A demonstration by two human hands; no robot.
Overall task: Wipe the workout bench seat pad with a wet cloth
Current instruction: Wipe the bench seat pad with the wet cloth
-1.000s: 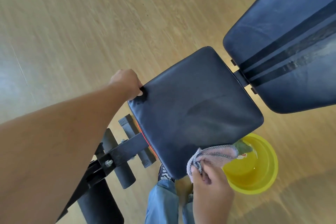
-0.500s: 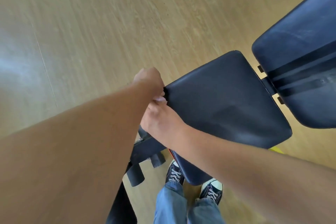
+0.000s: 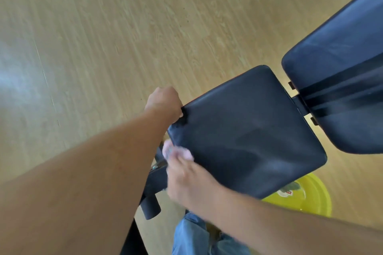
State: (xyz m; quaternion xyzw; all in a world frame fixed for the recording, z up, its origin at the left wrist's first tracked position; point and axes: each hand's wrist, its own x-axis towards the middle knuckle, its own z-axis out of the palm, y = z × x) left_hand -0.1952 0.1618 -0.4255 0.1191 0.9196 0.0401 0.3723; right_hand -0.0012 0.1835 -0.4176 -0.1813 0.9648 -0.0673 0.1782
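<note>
Nearest the camera, your jeans [image 3: 190,234] fill the bottom edge, and both bare forearms reach away from you toward the workout bench. Your right hand [image 3: 186,180] sits at the near left edge of the seat pad [image 3: 248,136], knuckles up and fingers curled, pressing a pale, motion-blurred cloth [image 3: 176,150] against the pad's rim; the hand is closed on the cloth, though the blur hides exactly how the fingers wrap it. The low, flat wrist suggests a stroke along the edge rather than a lift. Just beyond it, your left hand [image 3: 163,103] is clenched on the pad's far left corner, thumb hooked over the top surface, arm stretched nearly straight, most likely to brace the seat so it does not rock under the wiping pressure. Below the hands, the black frame [image 3: 155,180] and a foam roller [image 3: 151,208] stick out toward you. The dark seat pad itself lies tilted across the middle of the scene, with faint streaks on its surface that may be moisture. To the right, partly hidden under the pad's near corner, a yellow basin [image 3: 310,198] stands on the wooden floor [image 3: 103,37], handy for rinsing. Farthest right, the backrest pad [image 3: 342,89] rises out of view.
</note>
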